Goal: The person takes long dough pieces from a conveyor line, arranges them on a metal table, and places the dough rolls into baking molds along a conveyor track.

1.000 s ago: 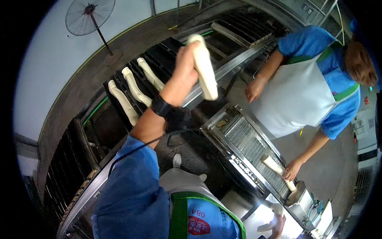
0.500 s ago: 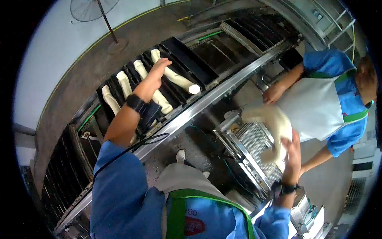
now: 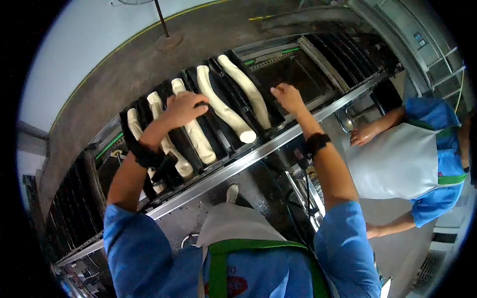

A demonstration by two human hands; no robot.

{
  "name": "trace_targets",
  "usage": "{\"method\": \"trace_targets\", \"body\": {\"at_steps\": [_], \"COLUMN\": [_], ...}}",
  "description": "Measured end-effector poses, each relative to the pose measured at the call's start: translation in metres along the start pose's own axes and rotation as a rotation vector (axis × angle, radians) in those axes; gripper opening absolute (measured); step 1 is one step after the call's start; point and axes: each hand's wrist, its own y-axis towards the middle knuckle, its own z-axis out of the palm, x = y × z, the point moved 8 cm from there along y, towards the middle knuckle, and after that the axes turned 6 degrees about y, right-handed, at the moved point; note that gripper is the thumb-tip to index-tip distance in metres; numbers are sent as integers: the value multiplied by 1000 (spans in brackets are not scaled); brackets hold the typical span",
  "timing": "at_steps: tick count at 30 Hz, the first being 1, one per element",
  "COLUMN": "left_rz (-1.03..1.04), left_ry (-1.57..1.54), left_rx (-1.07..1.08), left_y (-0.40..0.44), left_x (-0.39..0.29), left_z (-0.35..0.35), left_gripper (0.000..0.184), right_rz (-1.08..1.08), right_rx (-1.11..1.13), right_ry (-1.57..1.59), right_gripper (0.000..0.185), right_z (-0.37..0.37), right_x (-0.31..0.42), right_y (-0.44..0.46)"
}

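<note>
Several long pale dough pieces lie side by side in black trays on the conveyor. My left hand [image 3: 185, 108] is over the middle dough piece [image 3: 198, 136], fingers apart and bent, holding nothing that shows. My right hand [image 3: 289, 98] is above the dark gap right of the rightmost dough piece [image 3: 247, 88], its fingers curled together; whether anything small is between them is hidden. Between these two pieces lies a curved dough piece [image 3: 221, 107] with a round cut end toward me. Further left, another dough piece [image 3: 169, 136] rests in its tray.
The conveyor's metal rail [image 3: 238, 164] runs between me and the trays. A co-worker in a white apron [image 3: 390, 161] stands at the right, one hand [image 3: 365, 134] near the conveyor. A metal frame [image 3: 305, 198] stands below the rail. A fan stand [image 3: 162, 20] is behind.
My right hand has moved from the mesh table to the conveyor and let go of its dough. Another dough piece now lies at the right of the row. My left hand has shifted slightly.
</note>
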Motion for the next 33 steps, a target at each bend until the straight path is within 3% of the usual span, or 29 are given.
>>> {"method": "trace_targets", "body": {"at_steps": [2,5,7,9,11,12,15,16,21,23,27,29,31,33], "left_rz": [-84,-141,-144,-148,-214,-199,-226,-171,-331,-226,-313,4,364,352], "left_ry": [139,273,297,327,508,530,752,860,799,814,691,248,527,673], "left_rx": [133,277,285,279,344,255,238,206,14,-105,46,547,231,157], "left_y": [17,57,84,109,127,129,144,149,172,171,159,120,77,57], "left_x": [2,13,25,33,43,42,54,55,86,77,55,12,-36,-33], "left_z": [-4,2,12,24,42,43,56,60,48,32,23,79,95,123], "left_gripper": [30,31,31,31,31,29,27,24,19,19,19,23,29,29], "right_rz": [-55,-133,-247,-292,-445,-385,-539,-490,-439,-724,-751,-761,-770,-851], "right_rx": [183,222,268,527,524,742,549,609,560,405,490,546,603,450], "right_ry": [-1,-65,17,-121,-212,-373,-259,-153,-5,73,110,169,224,210], "right_gripper": [36,24,25,30,37,40,34,25,23,21,19,18,18,14], "right_z": [10,28,35,67,63,76,89,93,113,93,106,106,100,76], "right_x": [15,34,74,92,119,118,109,104,100,123,118,108,93,81], "right_y": [-20,-39,-60,-92,-117,-121,-128,-127,-120,-126,-133,-129,-128,-119]}}
